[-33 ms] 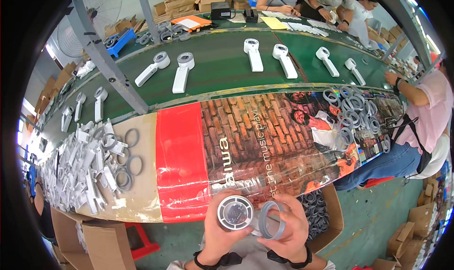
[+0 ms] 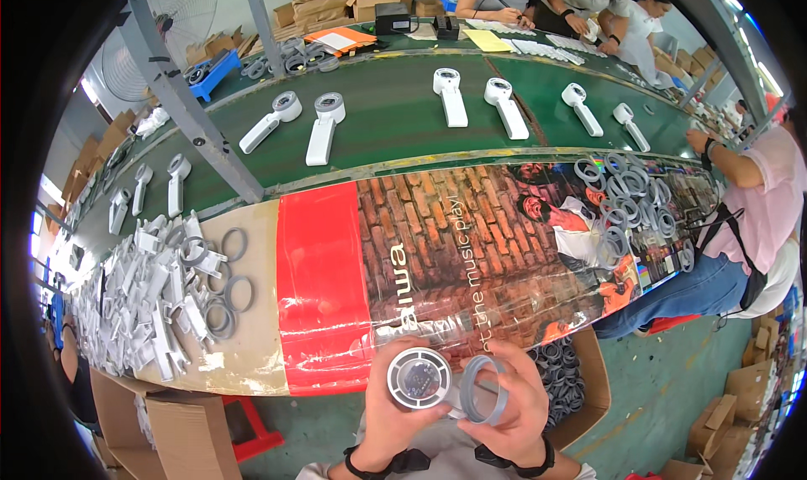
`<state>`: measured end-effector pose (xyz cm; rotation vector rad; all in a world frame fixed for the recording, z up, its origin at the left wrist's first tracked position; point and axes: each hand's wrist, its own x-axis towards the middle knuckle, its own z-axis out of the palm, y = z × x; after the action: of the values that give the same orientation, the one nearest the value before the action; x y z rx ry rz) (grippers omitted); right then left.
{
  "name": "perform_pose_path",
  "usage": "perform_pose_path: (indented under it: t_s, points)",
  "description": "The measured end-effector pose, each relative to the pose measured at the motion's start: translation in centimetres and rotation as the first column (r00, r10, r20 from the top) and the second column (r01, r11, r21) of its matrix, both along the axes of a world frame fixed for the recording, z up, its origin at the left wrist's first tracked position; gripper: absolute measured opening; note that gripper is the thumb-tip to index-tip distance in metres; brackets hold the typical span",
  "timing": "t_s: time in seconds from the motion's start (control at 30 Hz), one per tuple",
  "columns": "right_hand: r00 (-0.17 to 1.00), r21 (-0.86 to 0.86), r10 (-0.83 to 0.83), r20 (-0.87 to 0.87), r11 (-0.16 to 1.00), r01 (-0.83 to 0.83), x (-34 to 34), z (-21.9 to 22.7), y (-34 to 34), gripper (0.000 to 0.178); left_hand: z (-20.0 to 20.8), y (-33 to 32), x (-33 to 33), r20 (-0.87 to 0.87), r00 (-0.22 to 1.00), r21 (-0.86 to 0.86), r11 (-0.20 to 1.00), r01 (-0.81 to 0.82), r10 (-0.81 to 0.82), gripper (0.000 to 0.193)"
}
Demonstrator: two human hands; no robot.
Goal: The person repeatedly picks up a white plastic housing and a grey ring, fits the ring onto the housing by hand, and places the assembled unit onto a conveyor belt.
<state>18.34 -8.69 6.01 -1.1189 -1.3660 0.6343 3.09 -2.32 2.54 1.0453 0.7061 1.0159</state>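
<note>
My left hand (image 2: 388, 417) is closed around the round head of a white handheld fan body (image 2: 394, 364), near the table's front edge. A dark circuit board shows inside its white ring of slots. Beside it, my right hand (image 2: 525, 408) grips a grey plastic ring (image 2: 468, 393) between thumb and fingers, tilted on edge. The ring is apart from the round head. The fan's handle seems to run toward my right hand, mostly hidden behind the ring and fingers.
White handle parts (image 2: 143, 295) and loose grey rings (image 2: 239, 293) lie left. More rings (image 2: 622, 198) are piled right, and others fill a carton (image 2: 588, 396) below. Several white fans (image 2: 326, 131) lie on the green conveyor (image 2: 378, 102). A person in pink (image 2: 773, 186) sits right; others work across.
</note>
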Motion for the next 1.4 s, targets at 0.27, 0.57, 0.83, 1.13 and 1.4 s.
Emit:
perform_pose_path:
  t_s: [0.27, 0.57, 0.83, 1.13, 1.4]
  points:
    - [0.999, -0.013, -0.019, 0.04, 1.0, 0.02, 0.2, 0.3, 0.7, 0.058, -0.4, 0.2, 0.3, 0.054, 0.998, -0.009, 1.0, 0.01, -0.01, 0.078]
    - [0.998, 0.038, -0.027, 0.049, 0.999, 0.025, -0.2, 0.2, 0.6, 0.052, 0.2, -0.1, 0.7, 0.019, 0.996, 0.168, 0.982, -0.086, 0.084, 0.075]
    - [0.77, -0.036, 0.074, 0.633, 0.997, -0.066, -0.6, 4.3, 1.3, 0.042, 3.5, -0.6, 0.7, -0.438, 0.69, 0.813, 0.581, 0.031, 0.576, 0.069]
    - [0.941, -0.144, 0.2, 0.272, 0.976, -0.166, 1.2, 5.3, 3.7, 0.052, 6.7, 1.6, 0.4, -0.487, 0.705, 0.854, 0.45, 0.26, 0.515, 0.051]
    - [0.936, -0.238, 0.321, -0.145, 0.907, -0.348, 0.8, 2.5, 5.9, 0.041, 5.9, 2.6, 1.8, -0.37, 0.814, 0.917, 0.319, 0.241, 0.448, 0.052]
